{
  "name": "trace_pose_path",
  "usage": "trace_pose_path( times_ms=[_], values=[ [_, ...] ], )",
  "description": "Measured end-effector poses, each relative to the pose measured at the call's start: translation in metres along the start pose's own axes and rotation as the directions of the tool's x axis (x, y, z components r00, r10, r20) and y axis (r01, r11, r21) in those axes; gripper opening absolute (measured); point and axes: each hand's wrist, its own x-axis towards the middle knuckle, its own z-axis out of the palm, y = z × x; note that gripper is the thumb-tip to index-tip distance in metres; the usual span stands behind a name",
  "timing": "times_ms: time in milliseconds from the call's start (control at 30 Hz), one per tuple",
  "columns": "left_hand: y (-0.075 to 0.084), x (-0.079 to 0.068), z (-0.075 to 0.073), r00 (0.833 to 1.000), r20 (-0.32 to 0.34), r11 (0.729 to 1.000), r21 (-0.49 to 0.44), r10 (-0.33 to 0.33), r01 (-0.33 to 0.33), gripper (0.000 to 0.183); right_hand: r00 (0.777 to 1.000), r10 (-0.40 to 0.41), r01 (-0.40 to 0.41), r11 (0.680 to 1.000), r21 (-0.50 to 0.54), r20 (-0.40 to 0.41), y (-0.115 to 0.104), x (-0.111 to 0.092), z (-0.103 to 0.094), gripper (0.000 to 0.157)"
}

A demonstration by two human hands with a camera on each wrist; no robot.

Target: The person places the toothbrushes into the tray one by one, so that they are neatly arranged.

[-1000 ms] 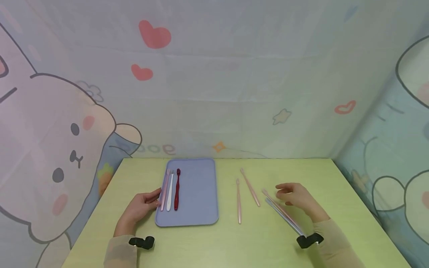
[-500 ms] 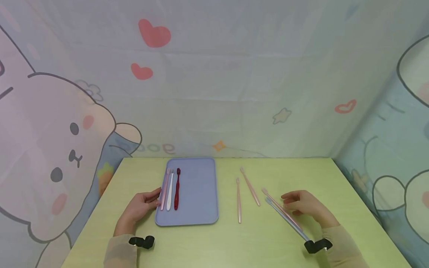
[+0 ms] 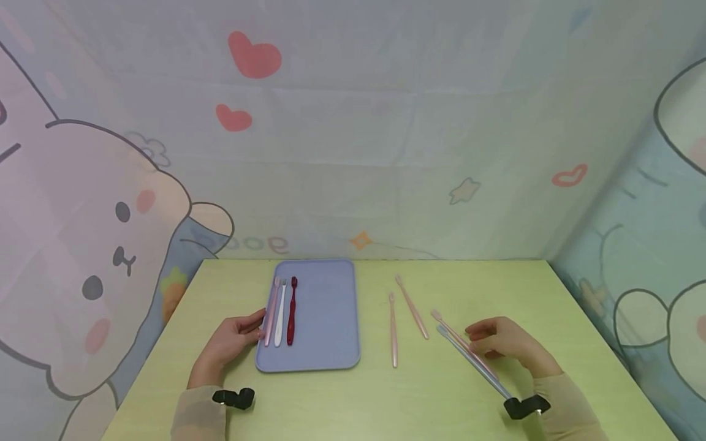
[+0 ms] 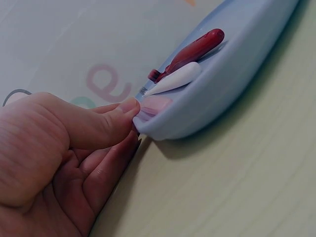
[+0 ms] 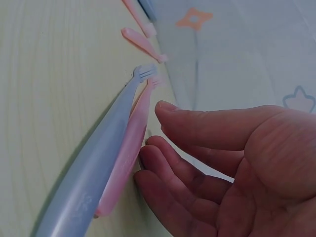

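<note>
My left hand (image 3: 231, 340) pinches the left rim of a lavender-blue tray (image 3: 325, 318), thumb on top and fingers beneath in the left wrist view. On the tray's left side lie a pink toothbrush (image 3: 271, 318), a white toothbrush (image 3: 280, 318) and a dark red toothbrush (image 3: 292, 312), side by side. My right hand (image 3: 507, 343) holds nothing; its fingers are loosely bent beside a second pink toothbrush (image 5: 129, 158). Whether a fingertip touches that brush, I cannot tell. Against it lies a blue-grey toothbrush (image 5: 89, 163), its handle end hidden by the wrist camera in the head view.
Between the tray and my right hand, two more pink toothbrushes lie on the yellow-green table (image 3: 342, 404): one upright in view (image 3: 393, 331), one slanted (image 3: 412, 309). A printed cloth (image 3: 386, 153) hangs behind the table, with more cloth at both sides.
My right hand has shifted right and toward the person, lowering beside the paired pink and blue-grey toothbrushes. My left hand and the tray have stayed in place.
</note>
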Motion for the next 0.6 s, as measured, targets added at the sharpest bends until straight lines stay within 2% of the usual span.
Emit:
trace_pose_path(
  times_ms=[267, 467, 600],
  values=[
    [-0.0007, -0.0023, -0.0021, 1.0, 0.002, 1.0, 0.0, 0.017, -0.017, 0.053, 0.999, -0.017, 0.016, 0.999, 0.03, 0.044, 0.0006, -0.0002, 0.0003, 0.042],
    [-0.0009, -0.0042, -0.0016, 1.0, -0.005, 1.0, 0.003, -0.004, 0.004, 0.052, 0.999, -0.007, 0.006, 1.0, 0.023, 0.036, 0.0037, 0.0027, 0.0027, 0.038],
    [-0.0002, -0.0033, -0.0023, 1.0, -0.004, 1.0, 0.014, 0.007, -0.007, 0.052, 1.0, -0.01, 0.01, 1.0, 0.0, 0.029, 0.0045, 0.0037, 0.0021, 0.038]
  ],
)
